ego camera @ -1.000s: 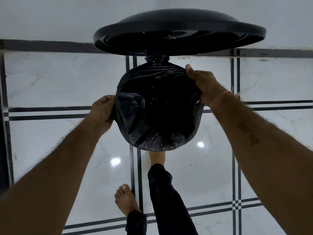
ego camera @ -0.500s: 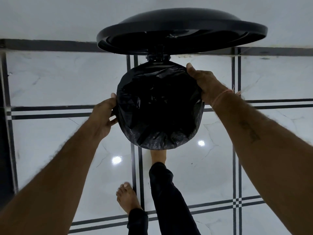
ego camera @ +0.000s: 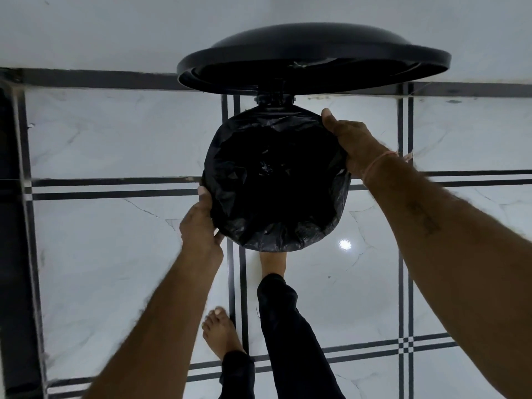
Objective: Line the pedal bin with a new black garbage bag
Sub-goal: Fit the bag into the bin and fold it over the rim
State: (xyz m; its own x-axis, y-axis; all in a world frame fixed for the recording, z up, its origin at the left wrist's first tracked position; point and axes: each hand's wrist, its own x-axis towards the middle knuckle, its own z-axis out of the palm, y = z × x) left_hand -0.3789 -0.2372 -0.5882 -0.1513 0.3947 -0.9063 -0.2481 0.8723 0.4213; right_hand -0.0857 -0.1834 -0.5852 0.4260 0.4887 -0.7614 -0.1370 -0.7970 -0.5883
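Note:
A round black pedal bin stands on the floor with its lid (ego camera: pixel 313 57) raised upright behind it. A black garbage bag (ego camera: pixel 276 180) lines the opening, its edge folded over the whole rim and hiding the bin's body. My left hand (ego camera: pixel 201 223) grips the bag's folded edge at the near-left side of the rim, thumb on top. My right hand (ego camera: pixel 349 142) grips the folded edge at the far-right side, thumb along the rim. One bare foot (ego camera: pixel 273 262) reaches under the bin's front, where the pedal is hidden.
The floor (ego camera: pixel 115 254) is glossy white marble tile with double black lines. A white wall runs behind the lid. My other bare foot (ego camera: pixel 221 331) stands near the bottom middle. A dark vertical edge (ego camera: pixel 11 226) lies at the far left.
My left hand slid down the rim from the left side toward the near-left. The bag's bunched left flap now lies smooth over the rim. My right hand stayed in place.

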